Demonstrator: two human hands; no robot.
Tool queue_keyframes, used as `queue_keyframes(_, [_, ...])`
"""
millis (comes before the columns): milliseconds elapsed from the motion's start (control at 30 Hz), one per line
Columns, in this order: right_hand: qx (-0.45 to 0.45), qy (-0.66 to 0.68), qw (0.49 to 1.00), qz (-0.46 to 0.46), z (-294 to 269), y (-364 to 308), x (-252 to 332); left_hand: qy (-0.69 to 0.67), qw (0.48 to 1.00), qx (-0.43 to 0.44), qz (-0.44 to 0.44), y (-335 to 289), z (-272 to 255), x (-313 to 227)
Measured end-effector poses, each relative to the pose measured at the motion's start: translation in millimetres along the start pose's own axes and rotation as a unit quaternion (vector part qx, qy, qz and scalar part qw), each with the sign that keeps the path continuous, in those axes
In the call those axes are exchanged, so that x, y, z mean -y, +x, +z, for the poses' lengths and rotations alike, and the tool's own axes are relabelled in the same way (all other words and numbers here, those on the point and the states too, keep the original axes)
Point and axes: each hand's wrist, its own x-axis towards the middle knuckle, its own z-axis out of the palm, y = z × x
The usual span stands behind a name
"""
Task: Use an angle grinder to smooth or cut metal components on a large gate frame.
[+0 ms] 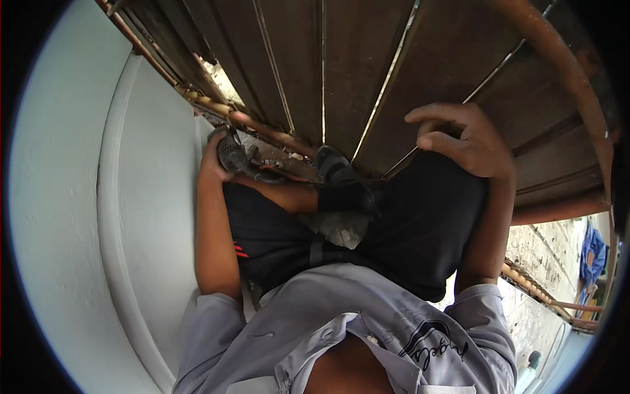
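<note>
My left hand [212,161] is wrapped around the outer side of a dark grey, rounded object [231,152], beside the white wall. Black strap-like or cord-like parts trail from it toward the middle; its exact kind is unclear. My right hand [467,139] hovers over or rests on my bent right knee [433,197], holding nothing, its thumb and index finger apart and the other fingers loosely curled. Between my legs a dark sandal or shoe [335,165] shows on a foot. Bare skin of a lower leg [282,194] lies close by my left hand.
Dark brown wooden planks [357,72] with narrow gaps stand in front. A rust-coloured pipe [262,129] runs along their lower edge. The white wall [147,184] rises close on my left. A blue cloth or tarp [592,253] is at the far right.
</note>
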Motion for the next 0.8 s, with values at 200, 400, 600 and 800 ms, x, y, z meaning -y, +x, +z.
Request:
queue_keyframes(200, [-0.003,0.0,0.999,-0.04,1,7,-9,-0.008,1.0,0.0,-0.016,15,-18,-5])
queue_keyframes(400, [0.017,0.027,0.997,-0.072,11,14,-12,-0.015,1.0,-0.013,-0.024,7,-23,-6])
queue_keyframes(600, [0.049,-0.039,0.996,-0.065,3,20,-18,-0.024,0.998,-0.038,-0.043,-1,-8,-5])
queue_keyframes(800, [0.072,-0.121,0.982,-0.129,-4,22,-27,-0.033,0.996,-0.071,-0.042,2,-6,-7])
